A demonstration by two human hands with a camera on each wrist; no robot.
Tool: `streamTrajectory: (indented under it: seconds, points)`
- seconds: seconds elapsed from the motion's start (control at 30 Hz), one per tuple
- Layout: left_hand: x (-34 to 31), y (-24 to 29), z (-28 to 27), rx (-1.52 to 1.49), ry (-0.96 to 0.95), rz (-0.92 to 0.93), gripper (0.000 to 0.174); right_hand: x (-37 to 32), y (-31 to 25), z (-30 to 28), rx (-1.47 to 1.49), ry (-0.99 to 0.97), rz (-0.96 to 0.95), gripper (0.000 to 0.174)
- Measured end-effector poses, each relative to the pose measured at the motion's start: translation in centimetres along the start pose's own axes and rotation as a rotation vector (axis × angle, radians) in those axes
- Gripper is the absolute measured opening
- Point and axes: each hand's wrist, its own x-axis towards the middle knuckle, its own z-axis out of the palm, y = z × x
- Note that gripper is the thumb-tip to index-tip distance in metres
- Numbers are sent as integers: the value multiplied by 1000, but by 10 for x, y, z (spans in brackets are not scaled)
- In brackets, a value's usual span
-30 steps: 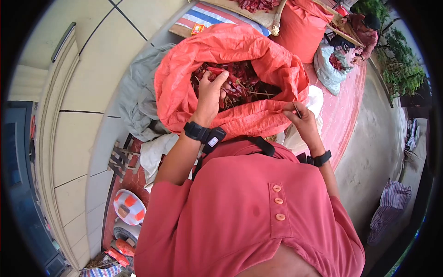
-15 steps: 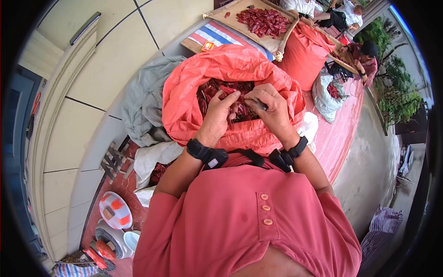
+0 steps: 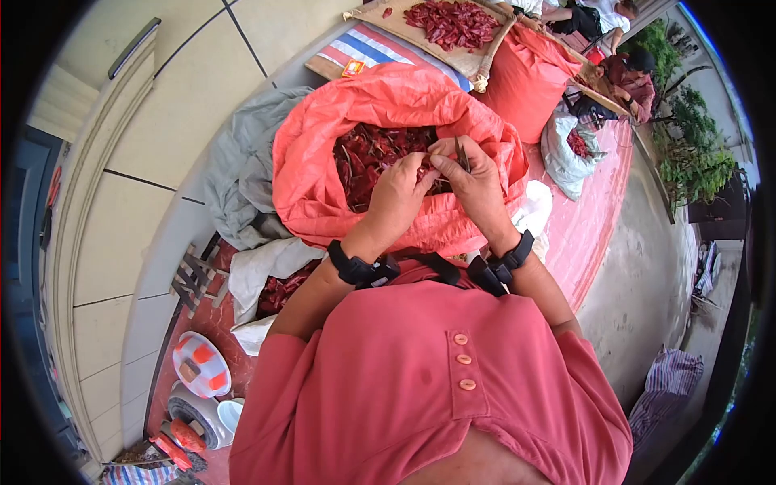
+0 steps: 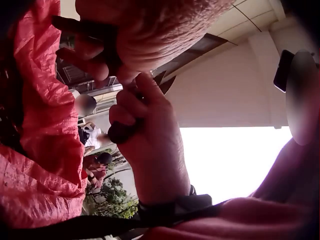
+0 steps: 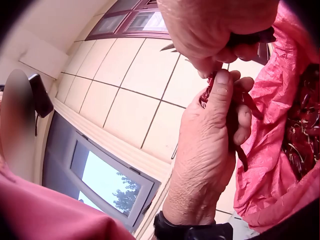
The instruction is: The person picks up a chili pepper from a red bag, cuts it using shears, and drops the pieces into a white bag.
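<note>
Over the near part of an open red woven bag (image 3: 315,174), the two hands meet fingertip to fingertip. My left hand (image 3: 398,198) holds several dried red chillies (image 5: 240,157), which poke out between the curled fingers in the right wrist view. My right hand (image 3: 478,190) grips small dark scissors (image 3: 461,153), their two pointed blades (image 4: 169,85) sticking out past the fingers in the left wrist view. What the touching fingertips pinch is partly hidden. Dark red chillies (image 3: 368,158) with pale stems fill the bag.
A woven tray (image 3: 396,20) of chillies lies on a striped sheet beyond the bag. A full red sack (image 3: 529,81) and a pale sack (image 3: 562,153) stand at upper right. People sit beyond. Grey cloth (image 3: 242,174) and a basin (image 3: 202,364) are at left.
My right hand has come left from the bag's right rim to meet my left hand. My left hand has moved right, away from above the bag's middle.
</note>
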Motion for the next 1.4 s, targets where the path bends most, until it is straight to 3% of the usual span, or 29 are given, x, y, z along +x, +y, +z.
streamTrajectory:
  seconds: [0.03, 0.13, 0.17, 0.27, 0.47, 0.5, 0.67, 0.8, 0.97, 1.03, 1.2, 1.3, 1.33, 1.4]
  points:
    - [0, 5, -3, -96, -63, -104, 23, -2, -2, 1, -34, 19, -24, 4]
    - [-3, -2, -1, -404, -149, -275, 18, -4, -14, 0, -756, -85, -470, 6]
    - [-5, -7, 1, -512, -163, -308, 18, -2, -12, -2, -857, -105, -578, 5]
    - [-3, 5, -13, -538, -262, -410, 21, -10, -11, 10, -7, -67, 6, 5]
    - [-7, 15, -43, -304, -308, -67, 30, -12, -32, 10, 369, -70, 346, 5]
    - [-8, 14, -44, -304, -313, -65, 31, -11, -28, 5, 410, -164, 376, 3]
    - [-13, 11, -49, -342, -363, -99, 29, -15, -18, 1, 752, -184, 606, 3]
    - [-17, 4, -50, -305, -356, 45, 23, -14, -7, -7, 1162, -252, 843, 5]
    - [-20, -12, -44, -376, -346, 15, 21, -22, -40, -9, 528, -98, 554, 9]
    - [-26, -19, -50, -277, -268, -149, 22, -36, -42, -24, 271, -37, 446, 10]
    - [-31, -58, -70, -322, -33, -617, 23, -97, -20, -90, -52, -32, 638, 7]
    - [-35, -132, -54, 4, 140, -245, 30, -145, 35, -112, -77, 31, 665, 7]
    - [-28, -134, -53, -37, 68, -358, 31, -160, 55, -119, -75, 59, 663, 8]
    - [-17, -135, -47, -119, -73, -589, 34, -182, 78, -128, -122, 134, 877, 14]
